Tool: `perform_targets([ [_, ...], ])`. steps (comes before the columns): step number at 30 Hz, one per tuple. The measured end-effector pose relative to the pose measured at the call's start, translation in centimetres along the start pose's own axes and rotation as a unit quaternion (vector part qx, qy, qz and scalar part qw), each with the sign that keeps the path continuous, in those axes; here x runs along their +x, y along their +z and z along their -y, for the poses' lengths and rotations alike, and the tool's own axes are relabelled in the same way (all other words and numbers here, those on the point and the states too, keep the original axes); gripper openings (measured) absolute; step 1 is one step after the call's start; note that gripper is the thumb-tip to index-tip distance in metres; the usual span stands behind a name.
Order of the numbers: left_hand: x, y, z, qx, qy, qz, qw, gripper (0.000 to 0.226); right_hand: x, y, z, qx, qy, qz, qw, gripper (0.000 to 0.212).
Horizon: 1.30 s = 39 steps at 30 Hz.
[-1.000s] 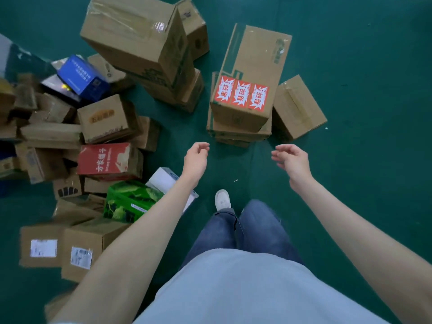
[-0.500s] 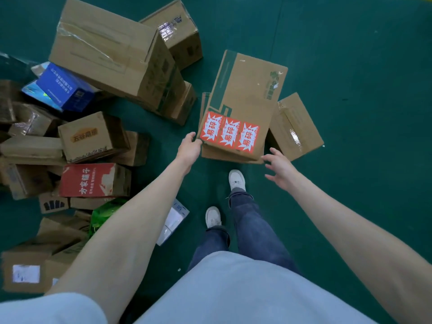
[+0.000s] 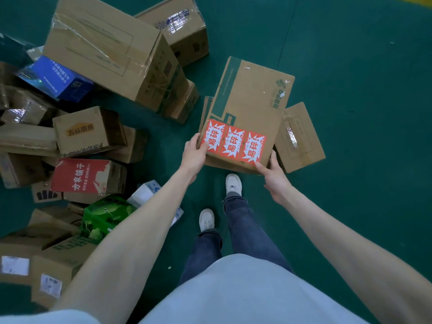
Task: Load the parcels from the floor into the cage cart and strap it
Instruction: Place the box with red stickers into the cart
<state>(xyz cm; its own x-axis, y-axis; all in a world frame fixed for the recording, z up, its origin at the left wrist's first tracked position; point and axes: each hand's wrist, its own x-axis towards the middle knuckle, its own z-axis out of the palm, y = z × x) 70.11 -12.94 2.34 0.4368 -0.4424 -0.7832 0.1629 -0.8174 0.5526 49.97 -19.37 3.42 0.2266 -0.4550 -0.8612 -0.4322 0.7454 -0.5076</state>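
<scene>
**Fragile-marked parcel gripped at both near corners; cage cart not in view**

Green floor (image 3: pixel 350 66) covers the whole scene, flat and matt, with a faint seam running from 12 toward 1 o'clock and a sliver of yellow at the far 1 o'clock corner. No cage cart and no strap are visible.

Both hands grasp the long brown parcel (image 3: pixel 252 99) lying just past the feet at 12 o'clock. The left hand (image 3: pixel 195 155) clasps its near left corner, thumb on top. The right hand (image 3: pixel 274 173) holds the near right corner, fingers curled along the side. Three red fragile stickers (image 3: pixel 233 145) sit along the near end. The parcel rests on a flatter carton (image 3: pixel 207 108) beneath it, and a small box (image 3: pixel 301 136) lies just beside it at 1 o'clock.

Risks, as judged:
- Grip sits at one end only; the far end may sag or swing on lifting, and the marked contents could suffer.
- The carton beneath may drag along.
- The loose pile (image 3: pixel 88 134) from 8 to 11 o'clock, and the shoes (image 3: pixel 232 183) close under the load, make a trip or a dropped corner plausible when turning away.
</scene>
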Motion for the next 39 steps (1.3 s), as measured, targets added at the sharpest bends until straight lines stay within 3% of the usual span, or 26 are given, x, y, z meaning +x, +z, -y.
perform_targets([
  [4, -2.2, 0.0, 0.9, -0.073, 0.019, -0.034, 0.997, 0.046, -1.5, 0.2, 1.2, -0.012, -0.047, -0.005, 0.999, 0.074],
  [9, -6.0, -1.8, 4.1, -0.199, 0.000, -0.050, 0.979, 0.041, -3.5, 1.0, 2.1, -0.044, -0.063, 0.029, 0.997, 0.059],
  [13, -9.6, -2.5, 6.8, -0.296, -0.025, -0.095, 0.950, 0.022, -5.0, 2.7, 1.6, -0.099, -0.061, 0.069, 0.991, 0.052],
  [18, -14.7, -3.7, 12.0, -0.398, -0.051, -0.158, 0.902, 0.030, -7.0, 6.5, 0.7, -0.194, -0.056, 0.127, 0.971, 0.054],
  [23, -20.6, -3.9, 17.5, -0.483, -0.053, -0.241, 0.840, 0.027, -9.5, 11.2, -0.8, -0.289, -0.070, 0.203, 0.933, 0.045],
  [25, -22.7, -3.6, 19.6, -0.509, -0.050, -0.269, 0.816, 0.032, -10.7, 12.8, -1.8, -0.332, -0.082, 0.230, 0.911, 0.051],
  [29, -28.1, -2.3, 25.8, -0.569, -0.062, -0.341, 0.746, 0.027, -14.1, 16.8, -6.2, -0.433, -0.118, 0.292, 0.844, 0.061],
  [34, -35.2, 0.6, 33.6, -0.633, -0.066, -0.398, 0.661, 0.040, -19.5, 20.2, -14.0, -0.509, -0.129, 0.358, 0.772, 0.048],
  [39, -41.9, 3.4, 39.5, -0.690, -0.074, -0.449, 0.562, 0.032, -24.6, 22.2, -21.6, -0.557, -0.106, 0.421, 0.708, 0.041],
])
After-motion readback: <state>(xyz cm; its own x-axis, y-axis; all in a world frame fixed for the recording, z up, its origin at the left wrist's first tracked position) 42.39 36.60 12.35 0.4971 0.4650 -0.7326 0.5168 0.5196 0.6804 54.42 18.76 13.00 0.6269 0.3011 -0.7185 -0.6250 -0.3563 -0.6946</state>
